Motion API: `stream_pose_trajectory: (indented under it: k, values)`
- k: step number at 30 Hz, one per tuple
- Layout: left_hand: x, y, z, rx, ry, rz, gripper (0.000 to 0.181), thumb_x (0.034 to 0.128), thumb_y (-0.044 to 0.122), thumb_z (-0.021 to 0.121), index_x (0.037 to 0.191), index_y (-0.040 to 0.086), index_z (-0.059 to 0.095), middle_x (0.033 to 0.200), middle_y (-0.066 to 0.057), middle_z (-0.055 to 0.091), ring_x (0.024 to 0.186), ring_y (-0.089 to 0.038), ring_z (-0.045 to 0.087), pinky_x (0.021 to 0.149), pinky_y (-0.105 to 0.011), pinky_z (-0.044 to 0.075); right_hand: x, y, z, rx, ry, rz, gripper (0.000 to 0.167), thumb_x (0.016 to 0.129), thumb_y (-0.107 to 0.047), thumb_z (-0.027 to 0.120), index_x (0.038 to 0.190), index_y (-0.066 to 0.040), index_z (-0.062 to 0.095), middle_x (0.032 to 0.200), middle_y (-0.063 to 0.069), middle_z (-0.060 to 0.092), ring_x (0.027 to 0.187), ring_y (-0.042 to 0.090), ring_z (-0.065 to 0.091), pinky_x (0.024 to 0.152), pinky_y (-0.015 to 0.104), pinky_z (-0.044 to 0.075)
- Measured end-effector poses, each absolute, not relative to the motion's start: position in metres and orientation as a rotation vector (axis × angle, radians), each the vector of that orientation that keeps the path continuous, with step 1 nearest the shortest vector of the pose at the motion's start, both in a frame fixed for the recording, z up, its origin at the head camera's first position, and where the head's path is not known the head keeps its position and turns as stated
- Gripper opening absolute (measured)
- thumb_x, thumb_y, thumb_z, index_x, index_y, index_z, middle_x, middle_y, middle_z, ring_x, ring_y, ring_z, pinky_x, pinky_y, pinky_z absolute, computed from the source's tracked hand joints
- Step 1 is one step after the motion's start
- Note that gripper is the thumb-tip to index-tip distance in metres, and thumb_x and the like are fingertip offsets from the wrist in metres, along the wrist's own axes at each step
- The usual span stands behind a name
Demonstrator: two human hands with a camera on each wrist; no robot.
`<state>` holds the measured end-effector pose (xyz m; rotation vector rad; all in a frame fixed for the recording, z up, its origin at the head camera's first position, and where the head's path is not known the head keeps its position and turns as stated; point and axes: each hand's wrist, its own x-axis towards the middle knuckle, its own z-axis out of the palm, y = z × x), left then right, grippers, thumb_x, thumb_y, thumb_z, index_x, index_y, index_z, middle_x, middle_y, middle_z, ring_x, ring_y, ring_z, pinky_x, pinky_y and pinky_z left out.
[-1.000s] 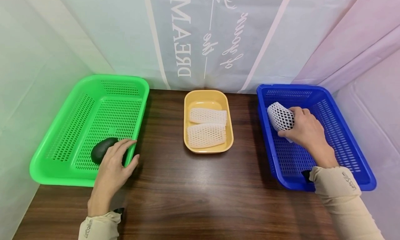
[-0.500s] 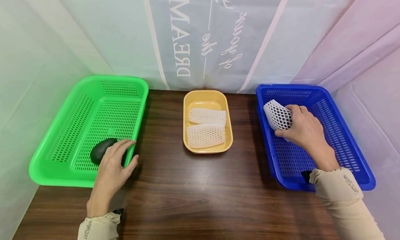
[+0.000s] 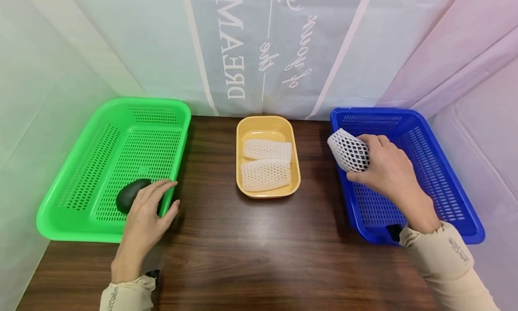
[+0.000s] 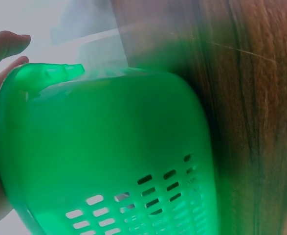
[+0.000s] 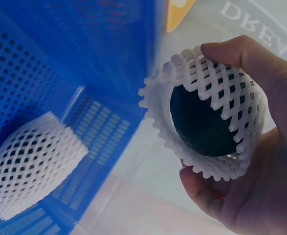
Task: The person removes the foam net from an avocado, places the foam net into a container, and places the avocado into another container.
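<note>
My right hand (image 3: 386,167) grips an avocado (image 5: 199,122) in a white foam net sleeve (image 3: 349,151), raised over the left rim of the blue basket (image 3: 449,167). In the right wrist view the dark fruit shows at the sleeve's open end, with thumb and fingers on opposite sides. Another netted fruit (image 5: 33,166) lies inside the blue basket; in the head view my hand hides it. My left hand (image 3: 145,212) rests at the right rim of the green basket (image 3: 184,144), fingers loosely extended. Beside it lies a bare dark avocado (image 3: 131,196), partly hidden by the hand.
Between the baskets a yellow tray (image 3: 239,135) holds two flat white foam nets (image 3: 265,173). All stand on a dark wood table (image 3: 251,252). A printed cloth (image 3: 162,41) hangs behind, with pale curtains at both sides.
My right hand has lifted the netted avocado and moved it left, from inside the blue basket to over its left rim. My left hand has stayed in place.
</note>
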<state>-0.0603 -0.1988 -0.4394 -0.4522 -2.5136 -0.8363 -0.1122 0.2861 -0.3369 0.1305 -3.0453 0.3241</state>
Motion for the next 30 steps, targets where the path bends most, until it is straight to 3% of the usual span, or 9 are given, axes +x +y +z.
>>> stream_pose_trajectory:
  k: [9, 17, 30]
  values:
    - [-0.061, -0.194, -0.436, -0.496, -2.475, -0.847, 0.045, 0.0756, -0.005, 0.077, 0.12, 0.001, 0.067, 0.12, -0.021, 0.066, 0.11, -0.041, 0.058, 0.093, -0.051, 0.043, -0.098, 0.261, -0.334, 0.304, -3.008, 0.36, 0.087, 0.06, -0.026, 0.087, 0.132, 0.007, 0.051, 0.117, 0.032, 0.06, 0.099, 0.046, 0.06, 0.081, 0.06, 0.048]
    - [-0.06, -0.191, -0.435, -0.529, -2.453, -0.862, 0.046, 0.0731, -0.005, 0.077, 0.118, 0.001, 0.068, 0.116, -0.021, 0.067, 0.109, -0.041, 0.058, 0.093, -0.047, 0.042, -0.088, 0.245, -0.341, 0.385, -2.98, 0.397, 0.084, 0.058, -0.025, 0.088, 0.13, 0.004, 0.054, 0.116, 0.026, 0.062, 0.097, 0.04, 0.062, 0.08, 0.057, 0.049]
    - [-0.058, -0.182, -0.431, -0.563, -2.428, -0.902, 0.045, 0.0742, -0.005, 0.075, 0.118, 0.002, 0.068, 0.113, -0.019, 0.069, 0.109, -0.038, 0.058, 0.093, -0.053, 0.041, -0.073, 0.22, -0.364, 0.486, -3.007, 0.397, 0.083, 0.057, -0.027, 0.09, 0.128, -0.002, 0.055, 0.114, 0.019, 0.063, 0.094, 0.037, 0.063, 0.079, 0.053, 0.051]
